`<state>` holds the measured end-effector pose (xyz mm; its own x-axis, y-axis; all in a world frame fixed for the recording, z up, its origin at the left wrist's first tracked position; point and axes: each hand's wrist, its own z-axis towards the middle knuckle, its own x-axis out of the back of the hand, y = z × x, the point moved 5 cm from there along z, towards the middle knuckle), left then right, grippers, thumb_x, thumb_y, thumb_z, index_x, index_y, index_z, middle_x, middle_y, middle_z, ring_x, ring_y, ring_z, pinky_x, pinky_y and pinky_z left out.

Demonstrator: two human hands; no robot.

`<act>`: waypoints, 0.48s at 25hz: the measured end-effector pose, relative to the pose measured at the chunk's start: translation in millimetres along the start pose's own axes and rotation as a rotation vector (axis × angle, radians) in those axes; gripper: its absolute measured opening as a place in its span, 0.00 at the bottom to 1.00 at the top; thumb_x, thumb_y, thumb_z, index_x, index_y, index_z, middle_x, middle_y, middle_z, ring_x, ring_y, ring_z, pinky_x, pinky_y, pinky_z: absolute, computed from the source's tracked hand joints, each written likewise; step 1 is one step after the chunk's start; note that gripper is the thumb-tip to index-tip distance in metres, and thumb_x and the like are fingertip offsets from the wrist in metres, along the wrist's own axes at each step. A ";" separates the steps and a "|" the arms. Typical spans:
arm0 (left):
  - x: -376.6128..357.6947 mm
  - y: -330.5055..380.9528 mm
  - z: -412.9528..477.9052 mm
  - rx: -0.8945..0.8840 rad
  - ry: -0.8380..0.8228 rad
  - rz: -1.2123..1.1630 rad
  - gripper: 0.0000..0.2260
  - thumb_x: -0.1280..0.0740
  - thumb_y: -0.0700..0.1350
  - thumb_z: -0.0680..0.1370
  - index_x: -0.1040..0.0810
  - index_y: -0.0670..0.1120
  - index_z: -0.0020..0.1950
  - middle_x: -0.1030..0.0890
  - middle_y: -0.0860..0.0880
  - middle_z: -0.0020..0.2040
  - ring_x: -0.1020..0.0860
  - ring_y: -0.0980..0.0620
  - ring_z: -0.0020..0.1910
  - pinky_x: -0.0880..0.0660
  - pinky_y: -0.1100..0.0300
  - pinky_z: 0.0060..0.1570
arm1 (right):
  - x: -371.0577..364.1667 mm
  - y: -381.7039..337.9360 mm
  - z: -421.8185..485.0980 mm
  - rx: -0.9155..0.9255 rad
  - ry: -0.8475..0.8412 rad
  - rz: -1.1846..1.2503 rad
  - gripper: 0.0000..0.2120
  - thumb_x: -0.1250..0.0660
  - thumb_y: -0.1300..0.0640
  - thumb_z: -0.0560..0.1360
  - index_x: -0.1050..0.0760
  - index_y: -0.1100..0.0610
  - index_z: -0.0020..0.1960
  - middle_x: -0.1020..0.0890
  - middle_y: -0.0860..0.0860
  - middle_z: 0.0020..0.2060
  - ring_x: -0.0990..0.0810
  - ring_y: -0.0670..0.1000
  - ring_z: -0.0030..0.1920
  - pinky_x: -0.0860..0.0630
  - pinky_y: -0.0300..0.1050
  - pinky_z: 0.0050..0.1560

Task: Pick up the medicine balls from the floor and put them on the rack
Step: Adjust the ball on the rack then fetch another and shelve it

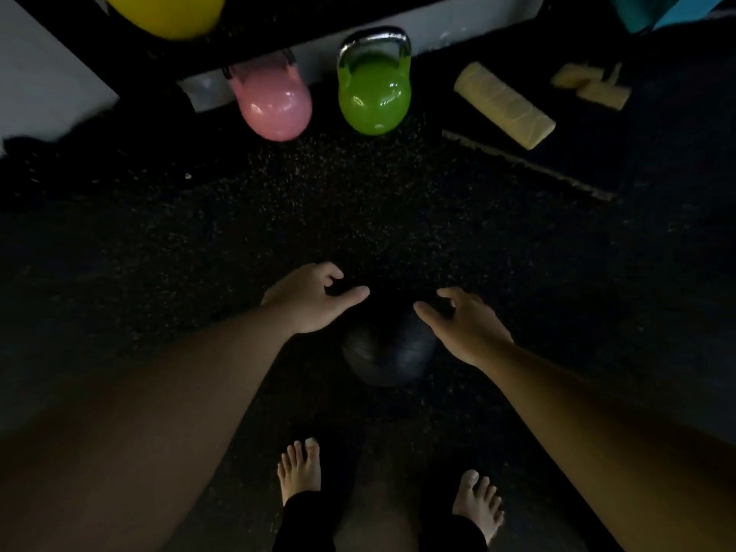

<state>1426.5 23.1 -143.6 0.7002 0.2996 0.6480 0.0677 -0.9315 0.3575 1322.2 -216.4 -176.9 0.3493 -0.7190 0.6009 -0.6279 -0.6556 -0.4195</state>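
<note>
A dark medicine ball (384, 352) lies on the black speckled floor just ahead of my bare feet. My left hand (310, 298) hovers open above its left side, fingers spread. My right hand (462, 324) hovers open above its right side. Neither hand touches the ball as far as I can tell. A yellow ball (165, 11) sits at the top left on a dark rack bar (255, 41), mostly cut off by the frame edge.
A pink kettlebell (275, 103) and a green kettlebell (374, 93) stand on the floor by the white wall base. A yellow foam block (504, 105) and smaller yellow pieces (593, 83) lie on a raised black mat at the right.
</note>
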 end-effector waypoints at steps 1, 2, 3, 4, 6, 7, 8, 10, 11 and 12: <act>-24.7 -17.2 28.7 0.033 -0.005 -0.056 0.40 0.38 0.79 0.71 0.27 0.57 0.75 0.23 0.53 0.72 0.23 0.50 0.68 0.26 0.50 0.63 | -26.8 3.7 29.7 -0.005 0.002 0.034 0.43 0.44 0.21 0.70 0.37 0.43 0.78 0.30 0.52 0.75 0.30 0.58 0.73 0.25 0.62 0.65; -48.3 -32.4 53.1 0.071 -0.009 -0.127 0.41 0.39 0.80 0.71 0.28 0.57 0.77 0.25 0.51 0.75 0.24 0.48 0.70 0.27 0.51 0.62 | -48.7 8.5 54.9 -0.016 0.012 0.067 0.46 0.45 0.20 0.69 0.38 0.44 0.79 0.31 0.52 0.76 0.31 0.59 0.73 0.26 0.63 0.66; -71.0 -46.1 71.9 0.127 -0.025 -0.222 0.43 0.39 0.80 0.71 0.30 0.56 0.79 0.27 0.49 0.77 0.26 0.46 0.72 0.28 0.52 0.63 | -67.0 14.2 74.9 -0.036 0.024 0.101 0.48 0.45 0.19 0.67 0.39 0.44 0.80 0.33 0.52 0.77 0.32 0.60 0.74 0.27 0.64 0.67; -94.6 -59.9 87.2 0.207 -0.049 -0.340 0.46 0.39 0.81 0.70 0.33 0.56 0.81 0.29 0.48 0.79 0.27 0.44 0.74 0.28 0.50 0.65 | -84.8 21.6 91.7 -0.060 0.038 0.142 0.50 0.45 0.17 0.66 0.40 0.43 0.80 0.34 0.53 0.77 0.33 0.61 0.75 0.29 0.65 0.69; -142.2 -83.2 104.3 0.375 -0.114 -0.568 0.50 0.40 0.83 0.68 0.37 0.57 0.84 0.34 0.47 0.83 0.32 0.39 0.78 0.30 0.38 0.71 | -113.2 38.3 113.1 -0.111 0.053 0.243 0.54 0.45 0.14 0.63 0.42 0.43 0.81 0.35 0.54 0.78 0.34 0.62 0.76 0.32 0.64 0.72; -164.2 -88.9 107.1 0.435 -0.148 -0.676 0.53 0.39 0.84 0.65 0.39 0.58 0.85 0.36 0.46 0.84 0.34 0.37 0.79 0.32 0.33 0.71 | -124.0 45.9 119.7 -0.127 0.051 0.298 0.55 0.44 0.14 0.63 0.43 0.42 0.82 0.36 0.55 0.78 0.34 0.62 0.76 0.32 0.63 0.73; -182.0 -90.9 107.0 0.475 -0.172 -0.783 0.56 0.38 0.85 0.61 0.39 0.60 0.84 0.37 0.46 0.84 0.35 0.36 0.79 0.33 0.29 0.70 | -131.9 50.8 123.9 -0.136 0.049 0.346 0.55 0.41 0.15 0.63 0.43 0.42 0.82 0.36 0.55 0.78 0.34 0.61 0.76 0.32 0.61 0.73; -200.7 -88.5 105.7 0.520 -0.156 -0.978 0.64 0.35 0.87 0.49 0.37 0.63 0.83 0.34 0.46 0.82 0.32 0.35 0.77 0.30 0.29 0.67 | -140.8 55.0 130.4 -0.151 0.072 0.413 0.54 0.37 0.17 0.62 0.41 0.41 0.81 0.33 0.54 0.76 0.31 0.60 0.74 0.29 0.59 0.71; -201.7 -86.7 104.4 0.531 -0.129 -1.041 0.65 0.32 0.85 0.48 0.36 0.62 0.82 0.31 0.46 0.81 0.30 0.36 0.75 0.28 0.31 0.65 | -140.9 53.7 130.9 -0.163 0.096 0.442 0.53 0.35 0.17 0.61 0.39 0.40 0.80 0.31 0.52 0.75 0.30 0.60 0.73 0.28 0.60 0.70; -199.1 -84.4 100.1 0.541 -0.105 -1.075 0.63 0.30 0.83 0.49 0.35 0.61 0.82 0.30 0.46 0.79 0.29 0.36 0.74 0.27 0.33 0.63 | -139.6 51.6 128.4 -0.177 0.117 0.472 0.52 0.34 0.17 0.60 0.38 0.39 0.78 0.30 0.51 0.73 0.30 0.60 0.72 0.26 0.60 0.68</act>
<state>1352.5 21.4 -370.0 0.1561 0.9797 0.1256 0.9223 -0.1901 0.3364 1330.3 -179.5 -369.8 -0.0742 -0.8899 0.4501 -0.8098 -0.2096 -0.5479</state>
